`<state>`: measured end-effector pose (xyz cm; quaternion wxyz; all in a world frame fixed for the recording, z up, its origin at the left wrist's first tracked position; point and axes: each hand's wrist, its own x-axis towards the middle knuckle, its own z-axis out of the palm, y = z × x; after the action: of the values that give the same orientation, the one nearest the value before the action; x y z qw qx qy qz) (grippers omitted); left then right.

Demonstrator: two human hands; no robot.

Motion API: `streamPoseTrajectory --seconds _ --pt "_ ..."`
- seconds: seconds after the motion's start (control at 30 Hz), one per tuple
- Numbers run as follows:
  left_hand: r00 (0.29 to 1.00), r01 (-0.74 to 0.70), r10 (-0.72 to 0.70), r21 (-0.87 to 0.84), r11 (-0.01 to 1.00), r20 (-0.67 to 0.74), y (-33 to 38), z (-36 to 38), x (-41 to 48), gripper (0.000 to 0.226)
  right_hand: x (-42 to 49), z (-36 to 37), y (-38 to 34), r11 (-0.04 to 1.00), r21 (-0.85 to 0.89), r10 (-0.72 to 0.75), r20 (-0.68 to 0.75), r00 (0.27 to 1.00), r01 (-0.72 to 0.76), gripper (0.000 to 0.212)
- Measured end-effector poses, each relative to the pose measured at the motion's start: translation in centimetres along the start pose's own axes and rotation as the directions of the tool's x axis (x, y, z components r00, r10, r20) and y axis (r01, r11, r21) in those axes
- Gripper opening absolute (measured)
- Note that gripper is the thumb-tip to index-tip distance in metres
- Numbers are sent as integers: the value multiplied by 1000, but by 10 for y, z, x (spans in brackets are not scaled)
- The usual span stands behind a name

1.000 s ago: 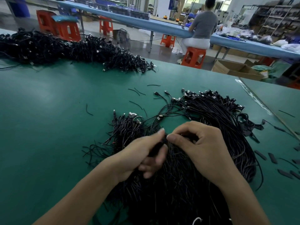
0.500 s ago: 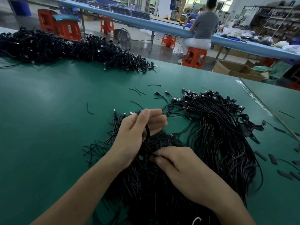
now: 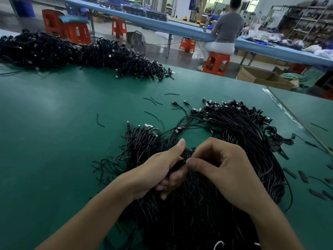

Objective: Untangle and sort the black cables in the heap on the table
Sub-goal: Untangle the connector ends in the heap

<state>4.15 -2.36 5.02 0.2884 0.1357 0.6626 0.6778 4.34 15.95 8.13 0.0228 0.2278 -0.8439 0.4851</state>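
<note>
Heap of black cables (image 3: 239, 145): on the green bench (image 3: 54, 138), centre to right of view, directly under and ahead of both hands. Far end fanned out, plugs (image 3: 232, 105) pointing away. Near end running off the bottom edge, full extent not visible. Smaller tuft (image 3: 142, 141) of the same heap at left, joined to the main mass by a few stray strands.

Left hand (image 3: 156, 170): thumb straight and raised, other fingers curled under a thin bundle drawn up from the heap, gripping it.

Right hand (image 3: 225, 168): fingers bent, thumb tip against the same bundle just beside the left thumb, pinching a strand or strands. Count impossible to tell. Contact point shadowed by the right palm, exact strand not resolvable. Hands either touching at the fingertips or just apart: cannot tell which.

Small white curved item (image 3: 219, 245) among the cables at the bottom edge, cut off, unidentified.

Around the heap:
- Short loose offcuts (image 3: 100, 120) scattered on the bench to the left and beyond.
- Flat dark strips (image 3: 290, 173) to the right, some clipped by the frame edge.
- Taped seam (image 3: 281, 107) between this bench and a neighbouring green surface at right.

Far left of bench: second, longer pile of black cables (image 3: 72, 51), well apart from the working heap, left end out of frame.

Beyond the bench:
- Orange stools (image 3: 77, 32), floor fan (image 3: 138, 40), open cardboard box (image 3: 261, 78).
- Long blue bench (image 3: 162, 26) with a seated person (image 3: 227, 27), back to camera.
- Shelving at far right blurred, contents not legible.
</note>
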Motion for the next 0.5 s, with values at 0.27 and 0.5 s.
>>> streamPoseTrajectory --seconds 0.27,0.5 --pt "978 11 32 -203 979 206 -6 -9 -1 56 -3 1 6 995 71 49 199 979 -64 11" --pt "972 -138 125 -51 989 -198 -12 6 12 48 0 4 4 989 -146 38 89 995 -25 18"
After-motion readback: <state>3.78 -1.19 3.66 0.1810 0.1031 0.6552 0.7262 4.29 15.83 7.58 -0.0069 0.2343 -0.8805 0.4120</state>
